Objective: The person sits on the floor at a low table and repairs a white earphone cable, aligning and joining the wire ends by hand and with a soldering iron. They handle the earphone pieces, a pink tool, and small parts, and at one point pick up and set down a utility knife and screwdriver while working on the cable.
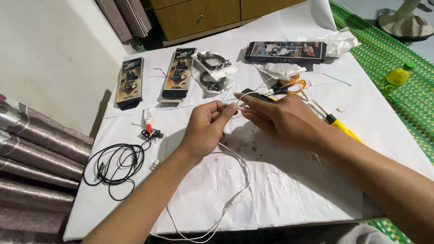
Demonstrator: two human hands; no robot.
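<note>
My left hand (205, 129) and my right hand (280, 116) meet over the middle of a white paper-covered board (289, 190). Both pinch a thin white earphone cable (235, 180) between fingertips. The cable runs down from my hands, loops across the paper and drops over the near edge. Another stretch of it arcs up behind my right hand toward the scissors. A black phone-like object (255, 95) lies partly hidden behind my right hand.
Black earphones (118, 165) lie coiled at the left. A small glue tube (148, 118), three dark packages (130, 81) (179, 72) (285, 50), bagged black cables (212, 68), orange-handled scissors (289, 86) and a yellow-handled screwdriver (341, 126) surround my hands. A yellow-green bottle (396, 77) sits on the green mat.
</note>
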